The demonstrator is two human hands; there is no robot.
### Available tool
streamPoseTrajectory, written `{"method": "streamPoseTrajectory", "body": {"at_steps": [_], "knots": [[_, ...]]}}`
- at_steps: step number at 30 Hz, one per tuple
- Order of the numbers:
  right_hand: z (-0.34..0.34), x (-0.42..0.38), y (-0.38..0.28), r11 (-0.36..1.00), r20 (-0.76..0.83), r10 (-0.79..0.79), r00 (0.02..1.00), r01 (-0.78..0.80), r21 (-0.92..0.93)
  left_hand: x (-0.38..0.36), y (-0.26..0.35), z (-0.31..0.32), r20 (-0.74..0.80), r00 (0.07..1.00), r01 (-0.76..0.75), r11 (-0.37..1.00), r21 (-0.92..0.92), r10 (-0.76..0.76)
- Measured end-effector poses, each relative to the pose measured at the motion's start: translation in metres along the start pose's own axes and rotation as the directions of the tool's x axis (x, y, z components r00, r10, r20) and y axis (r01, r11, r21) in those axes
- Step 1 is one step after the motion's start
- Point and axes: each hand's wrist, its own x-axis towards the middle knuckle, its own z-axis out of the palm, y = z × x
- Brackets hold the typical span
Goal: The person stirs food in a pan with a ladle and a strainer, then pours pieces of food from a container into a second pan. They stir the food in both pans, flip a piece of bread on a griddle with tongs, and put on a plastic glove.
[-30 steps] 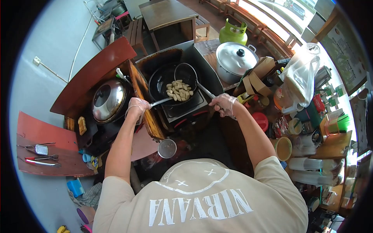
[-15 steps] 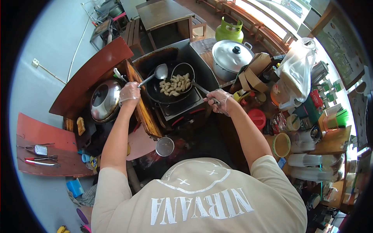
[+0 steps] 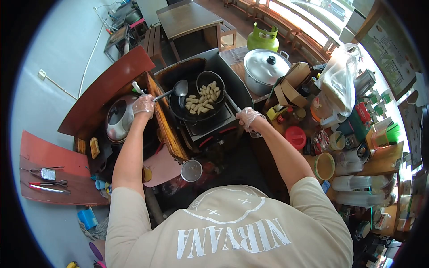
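Observation:
In the head view, a dark wok (image 3: 183, 112) sits on the stove, with several pale, oblong food pieces (image 3: 194, 106) in it. My left hand (image 3: 144, 105), in a clear plastic glove, is wrapped round the handle of a metal spatula (image 3: 181, 88), whose blade is over the wok's far left part. My right hand (image 3: 249, 119), also gloved, is closed on the handle of a strainer (image 3: 199, 80). The strainer is tilted at the wok's right side, with more pieces in and in front of its bowl.
Left of the wooden divider (image 3: 167, 123) is a lidded pan (image 3: 119, 117). A large lidded pot (image 3: 267, 67) and a green gas cylinder (image 3: 262, 38) stand beyond the stove to the right. Near the stove's front are a small sieve (image 3: 191, 170) and a red lid (image 3: 295, 137).
The spatula has moved slightly left and away from the strainer. The strainer has shifted a little up and left, with my right hand lower and farther left. My left hand has moved slightly left.

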Motion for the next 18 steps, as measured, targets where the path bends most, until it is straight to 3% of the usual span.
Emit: {"method": "streamPoseTrajectory", "body": {"at_steps": [4,6,9,10,11,12,13,14,18], "knots": [[-0.001,-0.002,0.005,0.977,-0.072,0.024,0.997,-0.039,-0.209,-0.011,-0.002,-0.010,0.186,0.980,0.084,0.993,-0.086,-0.067],[-0.009,0.007,0.017,0.885,0.047,-0.086,0.995,0.098,-0.455,-0.014,-0.003,-0.011,0.277,0.957,0.123,0.984,-0.126,-0.084],[-0.006,-0.010,0.005,0.957,0.006,0.040,0.999,-0.037,-0.289,-0.020,-0.005,0.004,0.511,0.841,0.312,0.931,-0.191,-0.177],[-0.006,-0.014,0.003,0.956,0.007,0.043,0.999,-0.039,-0.290,-0.021,-0.011,0.018,0.500,0.865,0.068,0.982,-0.179,0.031],[-0.006,-0.018,0.002,0.979,0.027,0.079,0.997,-0.072,-0.193,-0.027,-0.011,0.025,0.503,0.864,0.071,0.981,-0.178,0.029],[-0.006,-0.021,0.001,0.990,0.049,0.112,0.992,-0.107,-0.095,-0.035,-0.013,0.031,0.498,0.867,0.261,0.839,-0.477,0.013],[-0.005,-0.027,-0.003,0.989,0.050,0.115,0.992,-0.109,-0.096,-0.042,-0.013,0.034,0.498,0.867,0.410,0.574,-0.709,-0.004],[-0.004,-0.034,-0.008,0.989,0.060,0.140,0.988,-0.136,-0.060,-0.046,0.000,0.024,0.532,0.841,0.511,0.464,-0.724,-0.096],[-0.006,-0.039,-0.009,0.989,0.082,0.126,0.989,-0.131,0.065,-0.050,0.011,0.014,0.555,0.825,0.551,0.362,-0.752,-0.105]]}}
